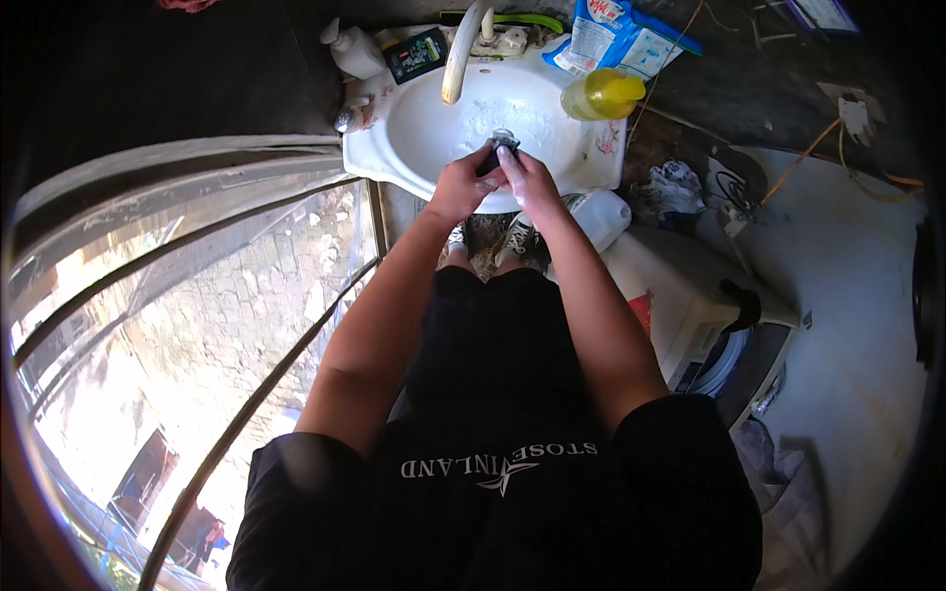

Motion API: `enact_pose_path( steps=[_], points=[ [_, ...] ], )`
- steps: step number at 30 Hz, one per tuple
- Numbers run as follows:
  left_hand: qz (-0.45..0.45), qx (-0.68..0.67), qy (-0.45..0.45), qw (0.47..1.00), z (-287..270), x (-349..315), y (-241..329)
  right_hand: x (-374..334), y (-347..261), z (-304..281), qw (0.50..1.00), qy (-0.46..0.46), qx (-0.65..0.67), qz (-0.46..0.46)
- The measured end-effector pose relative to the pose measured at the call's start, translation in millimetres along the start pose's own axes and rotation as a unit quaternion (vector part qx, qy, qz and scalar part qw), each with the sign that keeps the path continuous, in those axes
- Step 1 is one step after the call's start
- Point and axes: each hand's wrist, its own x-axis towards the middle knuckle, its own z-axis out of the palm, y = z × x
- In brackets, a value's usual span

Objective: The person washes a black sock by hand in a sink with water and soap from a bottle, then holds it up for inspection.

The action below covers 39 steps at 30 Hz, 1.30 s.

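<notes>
Over the near part of a white washbasin point(406, 133), my left hand point(463, 187) and my right hand point(529, 182) meet around a small dark object point(505, 141). Its top end looks grey and shiny; its kind is not clear. Fingers of both hands are closed on it, the right thumb lying along its near side. Whitish suds coat the right thumb and the left fingertips. Above and a little left of the hands, a curved white faucet point(461, 59) reaches over the bowl. White foam or wet streaks show on the basin floor beyond the object.
Along the basin's rim stand a white pump bottle point(355, 51), a dark green box point(416, 56), a yellow bottle point(601, 95) and a blue-white bag point(621, 39). A white jug point(599, 219) and a washing machine point(690, 286) are at right, a window point(246, 236) at left.
</notes>
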Motion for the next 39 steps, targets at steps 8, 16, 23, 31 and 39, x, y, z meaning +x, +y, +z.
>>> enact_pose_path(
  steps=[8, 16, 23, 31, 39],
  points=[
    [-0.017, -0.04, 0.049, 0.998, -9, -27, -10, -25, -26, -7, 0.991, -0.079, 0.101, 0.042],
    [-0.149, -0.442, 0.131, 0.875, -41, -26, -10, 9, -15, -13, 0.98, 0.09, -0.168, -0.065],
    [-0.04, -0.242, -0.005, 0.969, -49, -15, -37, -1, -53, 63, 0.978, 0.043, -0.198, -0.049],
    [-0.03, 0.063, -0.102, 0.992, -69, 6, -20, 20, -23, 53, 0.991, 0.055, -0.117, -0.014],
    [-0.063, 0.05, -0.068, 0.994, -65, 7, -6, 24, -15, 37, 0.982, 0.053, -0.174, 0.053]
  ],
)
